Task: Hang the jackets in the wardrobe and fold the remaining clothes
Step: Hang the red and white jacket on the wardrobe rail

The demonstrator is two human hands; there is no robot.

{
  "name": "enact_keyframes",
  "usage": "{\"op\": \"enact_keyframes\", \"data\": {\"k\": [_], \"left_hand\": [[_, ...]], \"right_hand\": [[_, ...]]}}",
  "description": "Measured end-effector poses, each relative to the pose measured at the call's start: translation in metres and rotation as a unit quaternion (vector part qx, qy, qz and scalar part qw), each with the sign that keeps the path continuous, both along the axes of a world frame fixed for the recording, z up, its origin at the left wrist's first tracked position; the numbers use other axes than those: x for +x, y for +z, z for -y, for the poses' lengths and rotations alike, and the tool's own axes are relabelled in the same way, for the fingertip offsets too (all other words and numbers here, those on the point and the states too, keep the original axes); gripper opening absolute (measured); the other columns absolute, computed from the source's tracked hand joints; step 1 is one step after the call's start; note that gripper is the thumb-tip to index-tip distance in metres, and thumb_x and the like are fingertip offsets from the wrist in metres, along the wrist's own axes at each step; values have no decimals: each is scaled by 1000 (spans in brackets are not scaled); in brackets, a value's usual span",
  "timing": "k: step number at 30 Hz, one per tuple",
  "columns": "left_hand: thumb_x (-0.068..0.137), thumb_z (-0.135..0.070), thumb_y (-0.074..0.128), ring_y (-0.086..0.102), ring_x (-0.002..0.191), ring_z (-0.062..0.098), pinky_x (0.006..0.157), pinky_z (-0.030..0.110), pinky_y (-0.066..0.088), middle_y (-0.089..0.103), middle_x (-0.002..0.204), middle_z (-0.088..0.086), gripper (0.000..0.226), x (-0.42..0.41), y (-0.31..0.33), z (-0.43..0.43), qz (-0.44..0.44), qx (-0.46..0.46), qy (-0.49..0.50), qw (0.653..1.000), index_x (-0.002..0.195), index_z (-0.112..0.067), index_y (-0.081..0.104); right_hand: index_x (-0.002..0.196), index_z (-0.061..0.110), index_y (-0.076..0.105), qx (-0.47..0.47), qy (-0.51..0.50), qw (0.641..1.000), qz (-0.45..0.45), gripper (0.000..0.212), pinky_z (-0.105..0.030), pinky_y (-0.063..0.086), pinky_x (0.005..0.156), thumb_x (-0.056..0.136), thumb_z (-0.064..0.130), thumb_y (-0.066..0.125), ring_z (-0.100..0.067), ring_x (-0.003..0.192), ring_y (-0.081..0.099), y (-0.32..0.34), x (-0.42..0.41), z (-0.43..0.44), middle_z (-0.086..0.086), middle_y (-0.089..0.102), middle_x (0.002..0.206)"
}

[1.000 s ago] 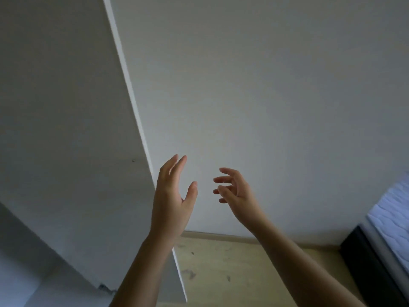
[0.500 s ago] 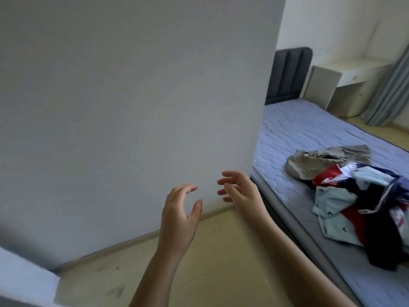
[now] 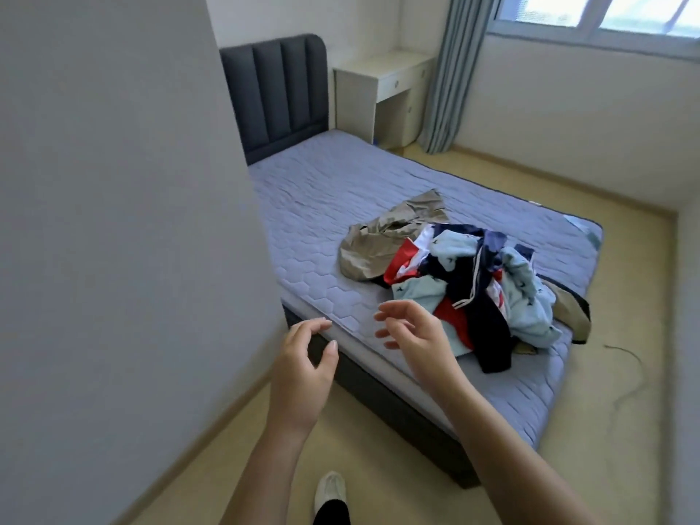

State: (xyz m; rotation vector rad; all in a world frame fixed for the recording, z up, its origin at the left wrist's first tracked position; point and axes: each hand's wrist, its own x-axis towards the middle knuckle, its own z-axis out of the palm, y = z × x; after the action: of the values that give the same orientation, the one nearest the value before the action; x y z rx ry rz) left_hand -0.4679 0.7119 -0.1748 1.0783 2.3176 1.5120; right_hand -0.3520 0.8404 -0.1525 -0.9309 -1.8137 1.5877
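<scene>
Hands [image 3: 301, 367] [image 3: 420, 342] empty; clothes heap [image 3: 454, 274] along bed [image 3: 322, 191]

Inspector: Light source?
Recorder: Daylight from the window [image 3: 602, 13], top right; its panes are partly blown out to white glare. Room evenly bright.
Inspector: Shadows?
Recorder: Soft only. The wall [image 3: 113, 240] at left reads flat grey (the dimmest surface in view); faint shade sits under the clothes [image 3: 466, 274] on the bed [image 3: 322, 176].
Inspector: Sharpness?
Recorder: Fair mid-frame. Fingers of the left hand [image 3: 299, 373] and right hand [image 3: 420, 342] are slightly smeared. Wide-angle bend noted: the wall's edge and the floor [image 3: 625, 373] line bow toward the borders, where detail goes soft.
</scene>
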Motion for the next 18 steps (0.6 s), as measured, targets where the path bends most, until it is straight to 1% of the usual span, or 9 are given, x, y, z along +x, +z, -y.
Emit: {"op": "enact_keyframes", "data": {"k": [1, 2, 5, 7, 8, 10, 12, 14, 18], "left_hand": [[87, -10, 64, 57, 104, 3, 92, 15, 41, 62, 108, -14, 23, -11, -3, -22, 9, -5, -24, 1000, 108, -21, 63], [87, -11, 64, 56, 104, 2, 92, 16, 41, 62, 108, -15, 23, -22, -5, -44, 16, -12, -46, 999, 107, -23, 63], [88, -13, 64, 52, 96, -11, 83, 1, 35, 59, 104, -20, 23, -51, -3, -104, 21, -27, -113, 993, 105, -28, 60], [88, -14, 63, 49, 94, -16, 80, 0, 35, 56, 102, -24, 23, -68, -4, -145, 7, -38, -160, 986, 105, -29, 59], [89, -15, 63, 49, 94, -16, 81, 2, 35, 56, 102, -24, 23, -75, -7, -169, 2, -49, -184, 982, 105, -31, 59], [89, -17, 62, 50, 97, -10, 85, 6, 35, 58, 105, -21, 22, -83, -15, -215, -8, -68, -232, 970, 106, -31, 59], [88, -16, 62, 52, 100, -5, 86, 7, 36, 59, 106, -17, 21, -87, -27, -259, -16, -83, -267, 960, 106, -27, 62], [88, -15, 63, 53, 101, 0, 86, 13, 38, 60, 106, -15, 21, -89, -47, -299, -25, -111, -293, 949, 107, -23, 63], [88, -15, 62, 53, 106, 9, 87, 18, 36, 56, 106, -10, 19, -103, -115, -361, -52, -237, -335, 910, 103, -25, 60]], "right_hand": [[96, 20, 62, 0, -25, 1000, 6, 22, -34, 54, 73, 94, 2, 50, -16, 79, 67, -2, -5, -19, 2, 69, 95], [96, 19, 62, -1, -49, 999, 15, 21, -34, 53, 72, 94, 2, 50, -17, 80, 67, -3, -10, -37, 1, 69, 96], [95, 21, 63, -4, -100, 994, 38, 22, -34, 53, 73, 94, 4, 50, -17, 82, 67, -6, -18, -86, 1, 69, 96], [94, 22, 64, -6, -133, 990, 50, 21, -34, 54, 73, 94, 5, 51, -16, 82, 67, -10, -21, -116, 1, 69, 95], [94, 21, 64, -10, -153, 987, 56, 20, -34, 54, 72, 94, 6, 51, -16, 83, 67, -15, -20, -133, 1, 69, 96], [94, 20, 65, -19, -185, 980, 66, 20, -36, 55, 72, 94, 6, 51, -16, 83, 67, -27, -16, -163, 0, 69, 96], [94, 20, 65, -36, -212, 973, 79, 21, -37, 54, 72, 94, 4, 51, -18, 83, 67, -45, -8, -190, 0, 69, 95], [94, 21, 65, -51, -228, 967, 104, 22, -38, 54, 74, 93, 3, 51, -17, 84, 66, -67, 1, -219, 1, 69, 94], [89, 24, 66, -93, -241, 951, 168, 23, -38, 54, 77, 90, 6, 52, -17, 84, 66, -125, 20, -290, 1, 70, 91]]}}
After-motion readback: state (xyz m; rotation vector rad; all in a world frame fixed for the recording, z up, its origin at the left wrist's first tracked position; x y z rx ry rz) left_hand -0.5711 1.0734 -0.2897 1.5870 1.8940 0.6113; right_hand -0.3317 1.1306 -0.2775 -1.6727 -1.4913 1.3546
